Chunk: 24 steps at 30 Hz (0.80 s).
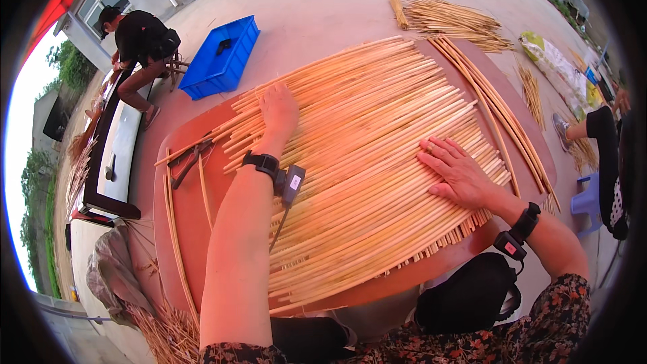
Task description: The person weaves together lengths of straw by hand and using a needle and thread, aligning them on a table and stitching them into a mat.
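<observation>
A broad mat of pale, straight reed stalks [364,168] lies across the reddish-brown table in front of me, its stalk ends uneven. My left hand [278,111] rests at the far left part of the mat, its fingers bent down and closed on a stalk there; the fingertips are partly hidden. One stalk beside it sticks out well past the others to the left. On the right part of the mat my right hand [455,172] lies flat, fingers spread over the stalks, holding nothing.
Dark-handled shears [189,160] lie left of the mat. Loose stalks [499,108] run along the table's right side. Beyond stand a blue crate [220,57] and a stalk pile [458,23]. One person [141,47] works at far left; another person's leg [593,128] shows at right.
</observation>
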Each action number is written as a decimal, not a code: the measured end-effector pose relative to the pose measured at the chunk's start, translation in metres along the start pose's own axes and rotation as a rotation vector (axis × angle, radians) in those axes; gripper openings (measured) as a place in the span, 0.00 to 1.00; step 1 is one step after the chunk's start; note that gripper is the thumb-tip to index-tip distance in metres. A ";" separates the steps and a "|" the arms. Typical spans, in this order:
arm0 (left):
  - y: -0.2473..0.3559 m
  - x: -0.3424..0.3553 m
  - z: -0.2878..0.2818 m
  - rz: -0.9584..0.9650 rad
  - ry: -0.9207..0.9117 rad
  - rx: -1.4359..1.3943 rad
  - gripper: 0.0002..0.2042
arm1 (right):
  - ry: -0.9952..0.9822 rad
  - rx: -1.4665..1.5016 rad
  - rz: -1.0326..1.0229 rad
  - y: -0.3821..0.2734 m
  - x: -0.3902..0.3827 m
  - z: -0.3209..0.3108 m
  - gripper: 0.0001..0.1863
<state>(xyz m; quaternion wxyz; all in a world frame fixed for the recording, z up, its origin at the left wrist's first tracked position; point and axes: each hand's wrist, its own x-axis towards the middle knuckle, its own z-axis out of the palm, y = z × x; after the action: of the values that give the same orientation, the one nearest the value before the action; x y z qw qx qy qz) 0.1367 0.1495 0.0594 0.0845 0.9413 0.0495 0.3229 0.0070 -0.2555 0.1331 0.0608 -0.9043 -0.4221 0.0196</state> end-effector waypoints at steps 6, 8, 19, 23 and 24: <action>-0.037 0.024 -0.049 -0.155 -0.100 -0.311 0.14 | 0.015 0.002 -0.028 0.003 0.001 -0.001 0.35; -0.050 0.023 -0.076 -0.107 -0.083 -0.318 0.13 | 0.037 -0.031 -0.042 0.002 0.001 -0.001 0.35; 0.041 -0.118 -0.185 -0.101 -0.202 -0.605 0.12 | 0.075 -0.052 -0.051 0.004 -0.006 0.009 0.32; 0.070 -0.154 -0.192 -0.168 -0.274 -0.638 0.10 | 0.084 -0.080 -0.026 -0.003 -0.002 0.012 0.33; 0.073 -0.159 -0.193 -0.211 -0.296 -0.600 0.10 | 0.081 -0.067 -0.018 -0.008 -0.001 0.013 0.33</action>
<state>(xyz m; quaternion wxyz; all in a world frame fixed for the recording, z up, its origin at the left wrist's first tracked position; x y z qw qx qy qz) -0.1046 0.0793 0.1278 0.3966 0.9009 0.0365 0.1725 -0.0008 -0.2497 0.1216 0.0475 -0.9020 -0.4279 -0.0319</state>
